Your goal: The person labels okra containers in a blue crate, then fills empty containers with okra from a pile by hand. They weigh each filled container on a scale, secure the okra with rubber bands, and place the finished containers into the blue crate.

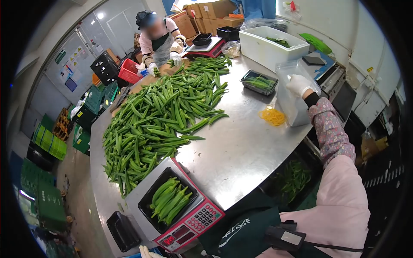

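My right hand [298, 84], in a white glove, is closed at the clear plastic bag [292, 109] on the table's right side; what its fingers hold is hidden. My left hand [147, 253], also gloved, shows only outstretched fingers at the bottom edge, close to the red scale [189, 230]. On that scale sits a black tray [152, 192] with several okra pods [170, 200] lined up in it. An empty black tray [122, 231] lies left of the scale. Near my right hand are a wrapped tray of okra [259, 82] and yellow rubber bands [272, 116].
A large okra heap [159, 116] covers much of the steel table [223, 172]. Across it, a co-worker's gloved hands [175, 59] handle okra beside a second scale [206, 47]. A white foam box [271, 49] stands at the back right. Crates [47, 142] line the left.
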Demonstrator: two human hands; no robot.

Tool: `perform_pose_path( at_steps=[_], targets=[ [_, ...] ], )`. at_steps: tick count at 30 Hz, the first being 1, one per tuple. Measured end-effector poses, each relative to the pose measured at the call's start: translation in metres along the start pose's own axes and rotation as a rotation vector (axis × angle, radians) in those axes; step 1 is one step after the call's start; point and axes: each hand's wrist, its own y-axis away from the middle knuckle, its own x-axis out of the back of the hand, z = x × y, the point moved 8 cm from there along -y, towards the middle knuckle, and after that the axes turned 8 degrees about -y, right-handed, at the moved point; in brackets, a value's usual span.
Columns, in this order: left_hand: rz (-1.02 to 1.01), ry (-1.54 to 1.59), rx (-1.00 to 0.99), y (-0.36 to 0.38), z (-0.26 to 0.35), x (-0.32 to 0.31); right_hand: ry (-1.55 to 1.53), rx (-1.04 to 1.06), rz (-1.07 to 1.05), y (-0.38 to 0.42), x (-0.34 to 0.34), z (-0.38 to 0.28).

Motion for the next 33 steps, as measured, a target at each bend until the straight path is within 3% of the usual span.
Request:
perform_pose_path(
  at_steps=[5, 9, 11, 12, 14, 18, 20, 23, 24, 26, 29, 30, 33],
  targets=[
    [-0.009, -0.044, -0.033, 0.005, -0.012, 0.001, 0.078, -0.152, -0.137, -0.003, 0.001, 0.003],
    [-0.045, -0.049, -0.022, 0.012, -0.017, -0.001, 0.083, -0.131, -0.165, -0.003, -0.006, 0.01],
    [-0.048, -0.054, -0.01, 0.014, -0.019, -0.002, 0.066, 0.057, 0.025, -0.011, -0.017, 0.01],
    [-0.038, -0.055, -0.013, 0.014, -0.02, -0.002, 0.066, 0.062, 0.029, -0.007, -0.024, 0.013],
    [-0.022, -0.059, -0.001, 0.014, -0.02, -0.001, -0.17, 0.06, 0.344, 0.014, -0.014, 0.022],
    [-0.034, -0.027, -0.019, 0.012, -0.019, -0.001, -0.34, 0.029, 0.478, 0.03, -0.011, 0.032],
    [-0.034, -0.007, -0.023, 0.011, -0.02, -0.002, -0.337, 0.002, 0.455, 0.03, -0.005, 0.035],
    [-0.035, 0.01, -0.022, 0.011, -0.018, -0.003, -0.201, 0.049, 0.163, 0.013, -0.011, 0.027],
    [-0.035, 0.024, -0.01, 0.011, -0.016, -0.004, -0.202, 0.055, 0.167, 0.009, -0.01, 0.027],
    [-0.019, 0.031, 0.017, 0.013, -0.015, -0.001, 0.002, 0.015, -0.098, -0.006, -0.03, 0.026],
    [-0.035, 0.049, -0.009, 0.015, -0.018, -0.003, 0.024, 0.075, -0.015, 0.002, -0.011, 0.011],
    [-0.015, 0.04, 0.002, 0.015, -0.021, -0.001, 0.012, 0.012, 0.081, 0.014, 0.005, 0.003],
    [-0.061, 0.048, -0.002, 0.015, -0.027, -0.004, 0.027, 0.108, 0.31, 0.028, 0.006, 0.001]
  ],
)
